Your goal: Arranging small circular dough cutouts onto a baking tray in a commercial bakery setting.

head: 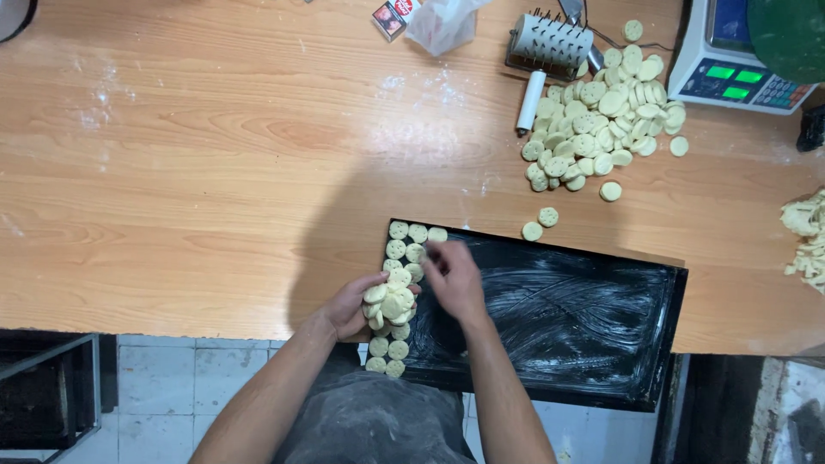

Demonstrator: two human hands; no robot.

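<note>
Left hand point(365, 308) cupped around a stack of dough discs point(388, 303), right hand point(453, 277) fingers together — blurred — over black baking tray point(593, 318), loose dough pile point(601, 116) at one o'clock.

Single head view, straight down, moderately near, over wooden table point(215, 172) edge.

A long wooden worktop point(215, 172) with a pale grain, dusted white in patches, fills most of the view. Below its front edge lies a floor of white tiles point(155, 378), with a dark metal frame point(51, 387) at the left.
</note>
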